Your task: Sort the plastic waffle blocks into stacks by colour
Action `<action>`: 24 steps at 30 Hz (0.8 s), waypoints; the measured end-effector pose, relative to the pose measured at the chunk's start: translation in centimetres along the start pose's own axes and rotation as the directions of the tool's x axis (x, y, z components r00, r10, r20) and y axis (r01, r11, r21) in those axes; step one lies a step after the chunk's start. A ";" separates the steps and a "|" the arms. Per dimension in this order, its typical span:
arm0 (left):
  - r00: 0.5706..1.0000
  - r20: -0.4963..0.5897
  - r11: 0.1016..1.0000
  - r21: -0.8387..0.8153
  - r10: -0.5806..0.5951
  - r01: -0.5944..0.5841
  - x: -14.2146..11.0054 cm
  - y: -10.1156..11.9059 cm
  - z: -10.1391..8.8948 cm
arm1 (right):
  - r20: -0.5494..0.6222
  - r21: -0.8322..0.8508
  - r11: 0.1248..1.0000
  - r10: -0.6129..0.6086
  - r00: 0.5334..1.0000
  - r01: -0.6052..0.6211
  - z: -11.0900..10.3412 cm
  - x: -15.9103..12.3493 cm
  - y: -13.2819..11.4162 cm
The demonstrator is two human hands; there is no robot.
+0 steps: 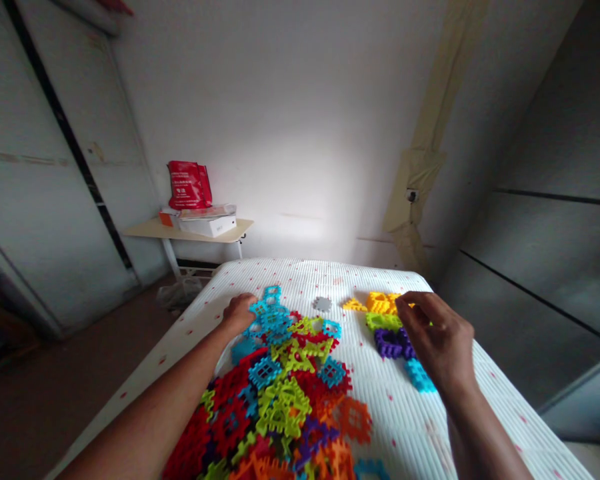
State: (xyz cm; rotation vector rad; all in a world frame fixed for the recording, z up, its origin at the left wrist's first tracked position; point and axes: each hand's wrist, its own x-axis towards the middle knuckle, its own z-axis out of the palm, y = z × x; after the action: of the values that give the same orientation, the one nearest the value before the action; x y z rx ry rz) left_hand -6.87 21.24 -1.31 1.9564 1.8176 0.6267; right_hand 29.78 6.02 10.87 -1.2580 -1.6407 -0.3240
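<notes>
My left hand [240, 313] is curled at the left edge of a cluster of blue interlocking plastic pieces [274, 323]. Its fingertips are hidden against them, so whatever they grip does not show. On the right, my right hand [440, 333] has its thumb and fingers drawn together in a pinch beside a stack of yellow pieces [379, 302]. Anything between those fingertips is too small to make out. Below the yellow stack lie green pieces [384, 322], purple pieces [389, 343] and a blue stack [420, 377], partly covered by my right hand.
A mixed heap of red, green, orange and blue pieces [285, 407] spreads over the white quilted bed cover [395, 440]. One grey piece [323, 304] lies apart, near a yellow triangle [354, 305]. Behind, a small table [147, 229] bears a red bag [190, 185] and boxes.
</notes>
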 end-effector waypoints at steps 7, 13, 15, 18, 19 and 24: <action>0.993 0.067 0.991 -0.105 0.096 -0.089 -3.8 -2.3 -1.5 | -0.008 -0.003 0.999 -0.035 0.999 0.035 -0.2 0.0 -0.1; 0.989 0.022 0.977 -0.165 0.144 -0.138 -6.5 -3.9 -3.0 | -0.025 0.006 0.999 -0.034 0.999 0.034 -0.5 0.1 -0.1; 0.990 -0.006 0.977 -0.157 0.144 -0.143 -6.5 -3.8 -3.6 | -0.034 0.005 0.999 -0.036 0.999 0.037 -0.4 0.1 -0.2; 0.988 -0.034 0.980 -0.126 0.149 -0.152 -5.5 -3.0 -4.0 | -0.031 0.008 0.999 -0.038 0.999 0.038 -0.2 0.1 -0.3; 0.988 -0.037 0.981 -0.114 0.153 -0.156 -5.0 -2.5 -4.0 | -0.026 0.009 0.999 -0.039 0.999 0.039 -0.2 0.0 -0.3; 0.970 0.010 0.969 -0.047 0.243 -0.243 -3.2 1.1 -2.5 | -0.016 0.017 0.999 -0.042 0.999 0.042 -0.5 0.0 -0.5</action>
State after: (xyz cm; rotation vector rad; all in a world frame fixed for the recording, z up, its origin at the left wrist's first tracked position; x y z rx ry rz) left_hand -7.53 17.93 1.17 2.1653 1.5517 0.7185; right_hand 29.67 5.47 11.25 -1.2072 -1.6552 -0.3440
